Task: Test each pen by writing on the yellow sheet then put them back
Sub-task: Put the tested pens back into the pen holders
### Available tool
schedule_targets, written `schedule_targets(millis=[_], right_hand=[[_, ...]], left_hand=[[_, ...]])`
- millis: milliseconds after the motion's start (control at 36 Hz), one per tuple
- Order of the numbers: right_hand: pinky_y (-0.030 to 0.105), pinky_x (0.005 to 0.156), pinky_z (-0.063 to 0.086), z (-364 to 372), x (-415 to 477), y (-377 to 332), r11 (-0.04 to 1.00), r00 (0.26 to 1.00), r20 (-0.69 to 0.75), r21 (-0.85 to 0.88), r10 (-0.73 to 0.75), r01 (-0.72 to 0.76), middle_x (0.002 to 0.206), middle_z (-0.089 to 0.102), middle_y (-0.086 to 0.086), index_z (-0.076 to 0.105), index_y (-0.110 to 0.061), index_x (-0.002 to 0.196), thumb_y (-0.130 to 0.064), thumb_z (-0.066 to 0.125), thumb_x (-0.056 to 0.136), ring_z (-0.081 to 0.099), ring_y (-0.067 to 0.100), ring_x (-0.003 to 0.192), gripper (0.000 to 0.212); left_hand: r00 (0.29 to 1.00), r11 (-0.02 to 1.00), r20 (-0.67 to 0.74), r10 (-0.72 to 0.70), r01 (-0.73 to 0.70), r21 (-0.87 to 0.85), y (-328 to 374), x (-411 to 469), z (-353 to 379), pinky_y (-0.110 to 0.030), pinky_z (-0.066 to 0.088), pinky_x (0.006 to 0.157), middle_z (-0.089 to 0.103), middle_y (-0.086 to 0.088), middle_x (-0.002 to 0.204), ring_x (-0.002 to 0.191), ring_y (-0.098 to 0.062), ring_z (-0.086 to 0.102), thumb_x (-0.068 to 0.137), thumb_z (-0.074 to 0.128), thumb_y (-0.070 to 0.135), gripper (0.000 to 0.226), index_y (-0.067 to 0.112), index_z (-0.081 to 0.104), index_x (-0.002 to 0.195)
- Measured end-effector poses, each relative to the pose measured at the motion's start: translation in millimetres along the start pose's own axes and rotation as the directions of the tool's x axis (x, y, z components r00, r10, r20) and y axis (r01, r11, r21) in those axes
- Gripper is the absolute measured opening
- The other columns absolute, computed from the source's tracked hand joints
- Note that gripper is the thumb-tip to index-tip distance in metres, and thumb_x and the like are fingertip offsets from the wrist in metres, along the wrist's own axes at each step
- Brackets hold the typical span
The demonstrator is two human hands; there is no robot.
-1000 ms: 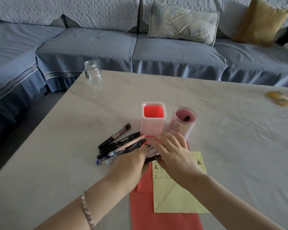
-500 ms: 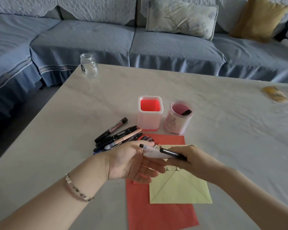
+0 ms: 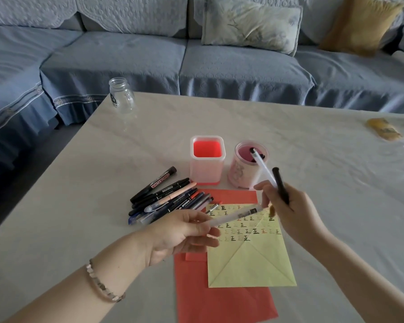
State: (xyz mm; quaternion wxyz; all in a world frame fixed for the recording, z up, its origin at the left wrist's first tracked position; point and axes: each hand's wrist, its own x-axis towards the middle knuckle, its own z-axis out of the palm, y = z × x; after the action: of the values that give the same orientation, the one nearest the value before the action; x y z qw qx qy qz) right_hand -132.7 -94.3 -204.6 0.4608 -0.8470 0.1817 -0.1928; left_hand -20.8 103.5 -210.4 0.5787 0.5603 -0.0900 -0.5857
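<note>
The yellow sheet (image 3: 250, 262) lies on a red sheet (image 3: 219, 304), with rows of written marks on its upper half. My left hand (image 3: 182, 231) pinches a white pen (image 3: 238, 215) that lies level over the top of the yellow sheet. My right hand (image 3: 289, 208) is raised to the right of it and grips two pens: a white pen (image 3: 264, 169), whose dark end points over the round pink holder (image 3: 241, 176), and a black pen (image 3: 279, 183). A square red holder (image 3: 207, 169) stands to the left of the round one. Several loose pens (image 3: 163, 199) lie in a pile left of the sheets.
A glass jar (image 3: 121, 96) stands at the table's far left corner. A yellow packet (image 3: 384, 129) lies at the far right. A blue sofa (image 3: 219, 61) with cushions runs behind and to the left of the table (image 3: 313, 159).
My hands, which were together over the sheets, have moved apart. The left now holds a white pen, and the right has risen with two pens toward the round holder.
</note>
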Motion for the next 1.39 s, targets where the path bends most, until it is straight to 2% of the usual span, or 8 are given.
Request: schedule_targets(millis=[222, 389, 611, 833, 917, 1083, 1222, 1389], right_hand=[[0.016, 0.040, 0.024, 6.4, 4.4, -7.6, 0.958, 0.976, -0.039, 0.204, 0.213, -0.201, 0.049, 0.029, -0.005, 0.064, -0.027, 0.086, -0.022, 0.044, 0.096, 0.026, 0.005, 0.039, 0.022], [0.019, 0.036, 0.021, 18.6, 3.8, -20.9, 0.891, 0.945, 0.058, 0.321, 0.321, -0.322, 0.039, 0.030, -0.010, 0.060, 0.002, 0.087, -0.023, 0.050, 0.093, 0.023, 0.006, 0.035, 0.027], [0.022, 0.041, 0.021, 27.6, 3.6, -36.4, 0.898, 0.947, 0.049, 0.304, 0.318, -0.317, 0.045, 0.032, -0.003, 0.050, -0.011, 0.062, -0.027, 0.050, 0.092, 0.024, 0.012, 0.042, 0.034], [0.017, 0.038, 0.021, 6.7, 14.0, -25.2, 0.798, 0.896, 0.041, 0.439, 0.443, -0.414, 0.047, 0.029, -0.009, 0.053, 0.007, 0.105, -0.025, 0.041, 0.097, 0.024, 0.006, 0.040, 0.035], [0.015, 0.036, 0.019, 2.4, 13.6, -22.9, 0.693, 0.870, 0.163, 0.543, 0.466, -0.473, 0.052, 0.030, -0.005, 0.058, 0.003, 0.109, -0.019, 0.043, 0.097, 0.023, 0.005, 0.041, 0.030], [0.015, 0.036, 0.021, -11.8, 18.1, -26.6, 0.747, 0.886, 0.227, 0.476, 0.405, -0.464, 0.060, 0.052, 0.004, 0.060, -0.005, 0.107, -0.007, 0.046, 0.092, 0.032, 0.008, 0.041, 0.019], [0.010, 0.037, 0.029, -22.9, 44.9, -37.0, 0.942, 0.960, 0.093, 0.188, 0.264, -0.277, 0.082, 0.073, 0.009, 0.063, -0.009, 0.084, -0.011, 0.059, 0.087, 0.048, 0.009, 0.039, 0.006], [0.007, 0.036, 0.031, -26.7, 87.3, -61.5, 0.972, 0.987, -0.005, 0.172, 0.161, -0.158, 0.053, 0.067, -0.003, 0.070, -0.008, 0.074, -0.007, 0.070, 0.078, 0.047, 0.002, 0.034, 0.003]], left_hand=[[0.987, 0.981, -0.102, 0.126, -0.139, -0.135, 1.2, 6.6, 5.6, -0.030, 0.052, 0.069, 0.070, -0.005, 0.080, 0.071, -0.015, 0.067, 0.084, 0.054, 0.008, 0.013, 0.009, 0.057, 0.096], [0.973, 0.942, -0.085, 0.212, -0.181, 0.282, 0.1, 12.3, 14.1, -0.023, 0.044, 0.070, 0.069, 0.001, 0.078, 0.075, -0.012, 0.064, 0.094, 0.048, 0.004, 0.009, 0.010, 0.052, 0.099], [0.891, 0.690, 0.033, 0.454, -0.375, 0.619, -1.3, 15.2, 25.2, -0.018, 0.045, 0.064, 0.062, 0.009, 0.067, 0.064, -0.001, 0.057, 0.097, 0.043, 0.029, 0.008, 0.032, 0.050, 0.098], [0.444, 0.549, -0.354, 0.823, -0.464, 0.696, 46.9, 59.3, 11.0, -0.041, 0.054, 0.069, 0.063, -0.007, 0.092, 0.082, -0.019, 0.063, 0.094, 0.051, 0.025, 0.017, 0.030, 0.039, 0.083], [0.329, 0.492, -0.377, 0.866, -0.428, 0.758, 77.2, 78.8, 3.3, -0.013, 0.047, 0.063, 0.062, -0.007, 0.086, 0.076, -0.016, 0.060, 0.094, 0.052, 0.020, 0.027, 0.034, 0.034, 0.079], [0.472, 0.509, -0.370, 0.800, -0.207, 0.836, 86.0, 104.5, -15.7, -0.012, 0.041, 0.051, 0.060, 0.000, 0.083, 0.074, -0.017, 0.061, 0.091, 0.056, 0.013, 0.010, 0.015, 0.046, 0.092], [0.405, 0.381, -0.317, 0.858, -0.086, 0.921, 79.8, 105.2, -27.3, -0.030, 0.045, 0.074, 0.048, 0.000, 0.081, 0.088, -0.024, 0.051, 0.086, 0.062, 0.013, 0.018, 0.008, 0.056, 0.102], [0.406, 0.562, -0.465, 0.786, -0.160, 0.811, 71.8, 103.2, -38.2, -0.026, 0.038, 0.085, 0.049, -0.012, 0.117, 0.105, -0.024, 0.048, 0.078, 0.071, 0.012, 0.054, 0.006, 0.044, 0.124]])
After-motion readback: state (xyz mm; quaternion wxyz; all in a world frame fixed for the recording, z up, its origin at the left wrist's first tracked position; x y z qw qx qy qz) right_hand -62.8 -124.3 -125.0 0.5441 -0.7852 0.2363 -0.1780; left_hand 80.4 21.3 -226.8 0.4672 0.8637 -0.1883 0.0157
